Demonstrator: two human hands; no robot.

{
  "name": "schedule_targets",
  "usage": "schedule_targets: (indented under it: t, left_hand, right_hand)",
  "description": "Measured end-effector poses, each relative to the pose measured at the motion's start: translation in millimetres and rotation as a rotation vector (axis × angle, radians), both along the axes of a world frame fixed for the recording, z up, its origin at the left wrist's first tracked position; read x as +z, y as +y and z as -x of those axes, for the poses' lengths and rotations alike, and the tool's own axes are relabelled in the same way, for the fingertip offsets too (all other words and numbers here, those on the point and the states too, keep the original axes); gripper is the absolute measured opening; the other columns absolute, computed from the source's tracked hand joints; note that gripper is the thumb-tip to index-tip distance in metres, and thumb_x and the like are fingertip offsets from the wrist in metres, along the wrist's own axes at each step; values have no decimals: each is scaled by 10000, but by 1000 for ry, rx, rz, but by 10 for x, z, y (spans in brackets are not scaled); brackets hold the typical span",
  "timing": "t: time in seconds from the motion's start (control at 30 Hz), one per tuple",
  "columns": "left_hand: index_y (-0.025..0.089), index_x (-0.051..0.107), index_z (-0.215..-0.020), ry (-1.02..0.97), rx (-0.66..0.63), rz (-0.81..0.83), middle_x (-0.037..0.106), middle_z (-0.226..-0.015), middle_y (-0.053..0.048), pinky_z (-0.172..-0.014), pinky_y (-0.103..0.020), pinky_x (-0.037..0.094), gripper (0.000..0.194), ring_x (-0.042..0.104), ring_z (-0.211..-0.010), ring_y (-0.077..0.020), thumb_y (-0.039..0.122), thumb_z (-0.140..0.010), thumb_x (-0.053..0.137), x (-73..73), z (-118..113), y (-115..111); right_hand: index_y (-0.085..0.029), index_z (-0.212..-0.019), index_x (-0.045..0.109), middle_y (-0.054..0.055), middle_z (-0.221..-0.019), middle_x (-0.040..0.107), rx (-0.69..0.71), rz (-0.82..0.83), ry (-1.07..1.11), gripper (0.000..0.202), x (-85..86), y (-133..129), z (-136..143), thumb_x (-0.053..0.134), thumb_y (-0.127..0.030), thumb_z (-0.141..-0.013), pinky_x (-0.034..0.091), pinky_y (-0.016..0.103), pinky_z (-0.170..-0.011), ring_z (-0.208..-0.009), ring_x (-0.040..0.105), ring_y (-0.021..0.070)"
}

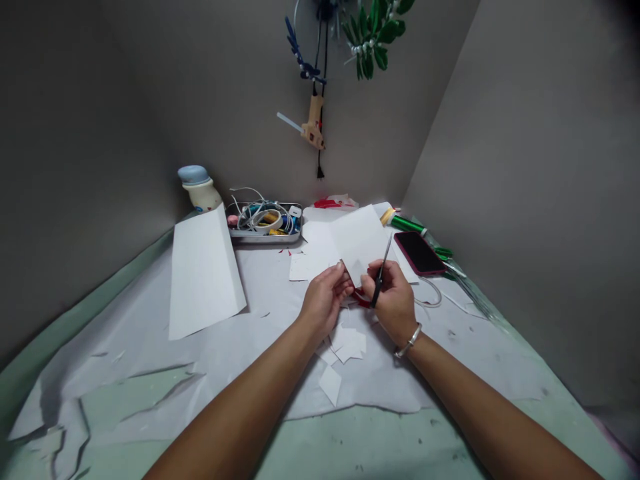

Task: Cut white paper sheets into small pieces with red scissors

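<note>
My left hand is closed, its thumb and fingertips pinching a thin dark red piece, perhaps paper or card, that reaches across toward the other hand. My right hand grips a pair of scissors with black handles, the blades pointing up and away from me. Part of the red piece is hidden behind the fingers. Just beyond both hands lie folded white sheets. Small cut white paper pieces are scattered below the hands, among them a diamond shape.
A folded white sheet stands at left, before a bottle with a blue cap. Behind are a metal tray of cords and tape, and a phone at right. A glue gun hangs on the wall.
</note>
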State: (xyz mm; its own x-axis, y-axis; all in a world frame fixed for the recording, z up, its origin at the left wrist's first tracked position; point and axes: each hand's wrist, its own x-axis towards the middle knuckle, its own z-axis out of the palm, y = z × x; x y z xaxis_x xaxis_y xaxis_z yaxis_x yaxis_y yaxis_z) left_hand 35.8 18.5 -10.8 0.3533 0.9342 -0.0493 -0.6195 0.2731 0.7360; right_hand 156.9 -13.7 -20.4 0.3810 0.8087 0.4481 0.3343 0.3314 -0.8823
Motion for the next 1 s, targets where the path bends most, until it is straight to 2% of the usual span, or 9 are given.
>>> schedule_targets:
  t: [0.27,0.6,0.8,1.0]
  left_hand:
    - [123,636,-787,166,75,-5,583,-688,-4,-626,-216,445,207,527,-595,-68,226,-652,755,2,-9,7]
    - [133,623,-787,166,79,-26,569,-688,-5,-606,-217,448,190,535,-576,-72,228,-673,742,-11,-5,15]
    - [133,618,-797,180,131,-49,564,-715,4,-609,-220,449,227,535,-583,-71,242,-654,757,-24,-5,13]
    - [126,621,-813,192,104,-61,573,-717,-2,-620,-228,453,228,545,-591,-77,242,-663,748,-20,-7,9]
  right_hand:
    - [-222,-936,538,-27,-743,560,43,5,18,214,-10,8,-9,615,-251,-739,467,251,-583,-613,534,114]
    - [-232,-912,534,-28,-783,566,54,-44,68,196,-12,5,8,624,-247,-739,482,269,-630,-663,553,116]
    - [-226,-901,535,-29,-771,561,81,-60,99,189,20,-10,22,631,-240,-739,480,259,-614,-654,548,108]
    - [-226,-903,529,-27,-789,557,72,-72,106,171,22,-2,9,618,-209,-757,469,247,-621,-681,544,105]
